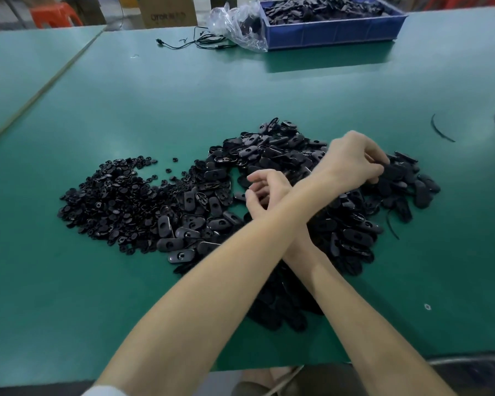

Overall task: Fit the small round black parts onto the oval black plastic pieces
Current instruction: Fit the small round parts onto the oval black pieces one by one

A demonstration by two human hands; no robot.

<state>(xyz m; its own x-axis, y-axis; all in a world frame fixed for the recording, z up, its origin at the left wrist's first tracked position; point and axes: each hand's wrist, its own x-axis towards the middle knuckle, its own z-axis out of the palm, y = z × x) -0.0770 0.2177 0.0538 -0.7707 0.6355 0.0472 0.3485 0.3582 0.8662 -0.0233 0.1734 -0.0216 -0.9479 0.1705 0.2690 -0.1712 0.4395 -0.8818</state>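
A heap of small round black parts [106, 201] lies on the left of the green table [183, 104]. Oval black plastic pieces [257, 152] spread from the middle to the right. My forearms are crossed, the left one on top. My left hand [352, 158] reaches over to the right-hand pile, its fingers curled down and closed on an oval piece [393, 172]. My right hand [265, 190] hovers over the middle of the oval pieces with fingers loosely apart and nothing visible in it.
A blue bin [335, 34] full of black pieces stands at the back right, beside a clear plastic bag [237, 27] and a black cable [195, 42]. A black strip [440, 130] lies at the right. A cardboard box [166, 12] and a red stool [55, 15] stand beyond the table.
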